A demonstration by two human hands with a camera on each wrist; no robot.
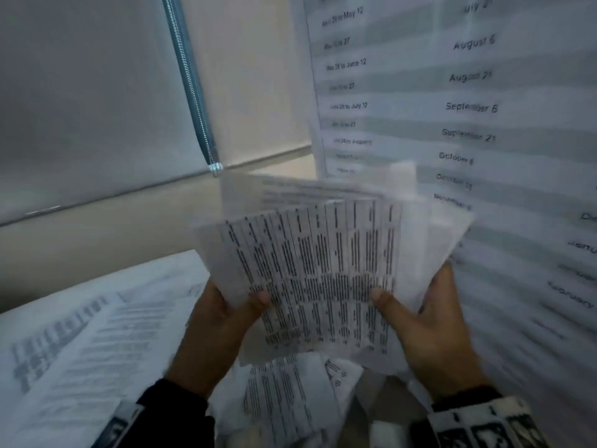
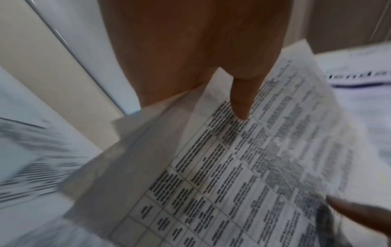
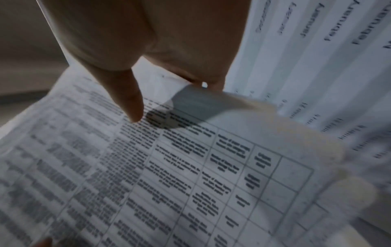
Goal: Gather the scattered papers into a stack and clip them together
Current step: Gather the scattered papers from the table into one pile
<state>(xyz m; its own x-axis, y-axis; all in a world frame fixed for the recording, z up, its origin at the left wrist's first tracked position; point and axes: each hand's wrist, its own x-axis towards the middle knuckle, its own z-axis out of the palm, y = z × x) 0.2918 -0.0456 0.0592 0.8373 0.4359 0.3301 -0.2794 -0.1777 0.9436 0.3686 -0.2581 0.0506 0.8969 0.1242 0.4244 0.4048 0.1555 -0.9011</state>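
Observation:
I hold a loose bundle of printed papers (image 1: pixel 323 266) up in front of me, its top sheet a table of dense text. My left hand (image 1: pixel 223 315) grips the bundle's left edge, thumb on the front, fingers behind. My right hand (image 1: pixel 423 318) grips the right edge the same way. The left wrist view shows the left thumb (image 2: pixel 241 103) pressing on the table sheet (image 2: pixel 243 167). In the right wrist view the right thumb (image 3: pixel 129 102) lies on the same sheet (image 3: pixel 169 175). The sheets are fanned unevenly. No clip is in view.
A large calendar sheet with dates (image 1: pixel 468 108) stands at the right, close to my right hand. More printed papers (image 1: pixel 74 344) lie at the lower left and others (image 1: pixel 284 396) below the bundle. A zippered white surface (image 1: pixel 97 92) fills the upper left.

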